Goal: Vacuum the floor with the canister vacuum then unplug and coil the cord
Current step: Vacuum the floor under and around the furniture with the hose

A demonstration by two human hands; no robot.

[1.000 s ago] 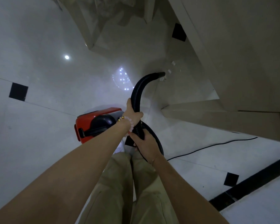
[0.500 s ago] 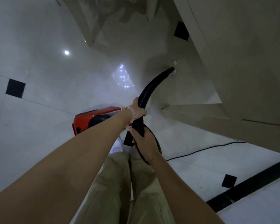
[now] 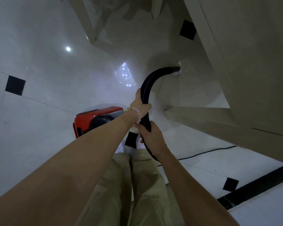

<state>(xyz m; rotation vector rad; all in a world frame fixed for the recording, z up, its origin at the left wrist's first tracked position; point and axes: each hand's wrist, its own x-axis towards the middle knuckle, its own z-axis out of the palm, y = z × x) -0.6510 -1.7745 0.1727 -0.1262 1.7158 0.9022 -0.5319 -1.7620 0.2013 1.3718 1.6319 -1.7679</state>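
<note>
A black ribbed vacuum hose [image 3: 151,79] arcs up from my hands and bends right, its open end [image 3: 176,69] touching small white scraps [image 3: 179,63] on the pale floor near the wall base. My left hand [image 3: 140,106], with a bead bracelet at the wrist, is shut around the hose higher up. Just below it, my right hand [image 3: 151,134] grips the same hose. The red and black canister vacuum [image 3: 95,120] sits on the floor behind my left forearm, partly hidden. A thin black cord [image 3: 206,151] trails across the tiles to the right.
A beige wall and stepped plinth [image 3: 211,121] fill the right side. Glossy white tiles with small black square insets [image 3: 15,85] cover the floor, with a black border strip [image 3: 258,185] at the lower right. My legs in khaki trousers [image 3: 137,193] stand below.
The hose end has swung right and slightly nearer, now curling sideways against the scraps by the wall. Both hands kept their grip and shifted a little to the right.
</note>
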